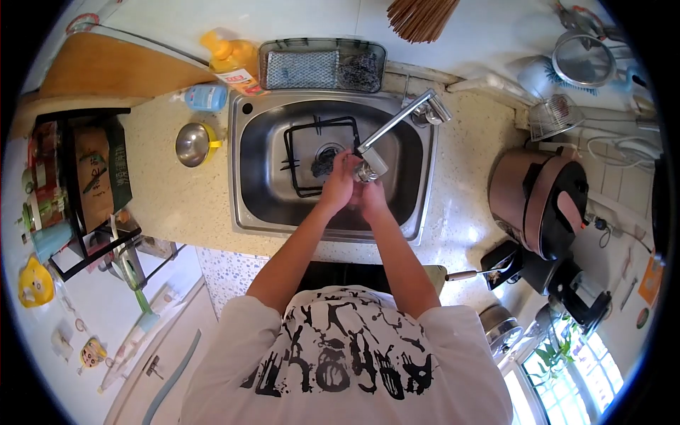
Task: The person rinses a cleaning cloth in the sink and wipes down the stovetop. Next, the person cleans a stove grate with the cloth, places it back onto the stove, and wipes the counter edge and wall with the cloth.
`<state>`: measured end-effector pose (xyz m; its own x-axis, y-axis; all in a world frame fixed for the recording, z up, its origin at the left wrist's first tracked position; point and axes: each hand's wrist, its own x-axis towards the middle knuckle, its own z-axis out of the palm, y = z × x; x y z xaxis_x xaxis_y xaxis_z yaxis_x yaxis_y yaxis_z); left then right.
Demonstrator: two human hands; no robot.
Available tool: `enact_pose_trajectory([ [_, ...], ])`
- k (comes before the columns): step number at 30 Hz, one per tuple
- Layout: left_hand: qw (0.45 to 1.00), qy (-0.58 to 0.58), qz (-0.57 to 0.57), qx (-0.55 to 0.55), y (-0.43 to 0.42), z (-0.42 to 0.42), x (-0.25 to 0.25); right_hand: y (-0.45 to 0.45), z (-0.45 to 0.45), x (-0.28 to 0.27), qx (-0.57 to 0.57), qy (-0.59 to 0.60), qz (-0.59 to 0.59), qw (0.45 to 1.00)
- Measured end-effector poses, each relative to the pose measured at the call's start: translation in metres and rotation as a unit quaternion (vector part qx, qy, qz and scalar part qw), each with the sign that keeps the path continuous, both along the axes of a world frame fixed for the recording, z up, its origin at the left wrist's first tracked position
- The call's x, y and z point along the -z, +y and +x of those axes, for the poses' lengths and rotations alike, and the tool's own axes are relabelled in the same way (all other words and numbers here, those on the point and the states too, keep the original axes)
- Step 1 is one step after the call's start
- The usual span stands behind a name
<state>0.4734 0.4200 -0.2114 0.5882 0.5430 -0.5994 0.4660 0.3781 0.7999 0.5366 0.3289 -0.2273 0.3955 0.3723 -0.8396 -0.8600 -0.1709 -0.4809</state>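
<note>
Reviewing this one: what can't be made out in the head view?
Head view:
Anything between the left hand and right hand: hidden by the hands and tap.
Upper part of the stick bundle: cut off by the picture's top edge.
Fine print on the yellow bottle: too small.

two hands (338,187), one faucet (398,125), one sink (261,166), one black rack (318,125), one mug (191,144), one electric cooker (516,188)

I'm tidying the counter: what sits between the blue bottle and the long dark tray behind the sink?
In the head view, an orange bottle sits between the blue bottle and the dark tray.
</note>
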Motion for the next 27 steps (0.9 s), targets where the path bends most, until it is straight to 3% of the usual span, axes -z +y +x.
enact_pose_trajectory([
  [3, 0.999, 0.013, -0.031, 0.021, 0.004, -0.008, -0.026, -0.007, 0.004, 0.014, -0.027, -0.044, 0.060, 0.997],
  [5, 0.999, 0.001, -0.039, 0.000, 0.003, -0.018, -0.023, -0.014, 0.007, 0.031, -0.016, -0.029, 0.093, 0.995],
  [8, 0.989, 0.004, -0.147, 0.021, 0.015, -0.035, 0.001, -0.019, 0.015, 0.031, 0.006, -0.014, 0.144, 0.989],
  [14, 0.988, 0.057, -0.110, 0.088, 0.037, -0.046, -0.003, -0.022, 0.029, 0.006, -0.032, -0.055, 0.178, 0.982],
  [24, 0.957, -0.022, -0.279, -0.074, 0.040, -0.058, 0.001, -0.017, 0.044, -0.007, -0.126, -0.091, 0.160, 0.975],
  [27, 0.945, -0.048, -0.310, -0.090, 0.036, -0.052, -0.013, -0.019, 0.037, 0.001, -0.086, -0.082, 0.116, 0.986],
])
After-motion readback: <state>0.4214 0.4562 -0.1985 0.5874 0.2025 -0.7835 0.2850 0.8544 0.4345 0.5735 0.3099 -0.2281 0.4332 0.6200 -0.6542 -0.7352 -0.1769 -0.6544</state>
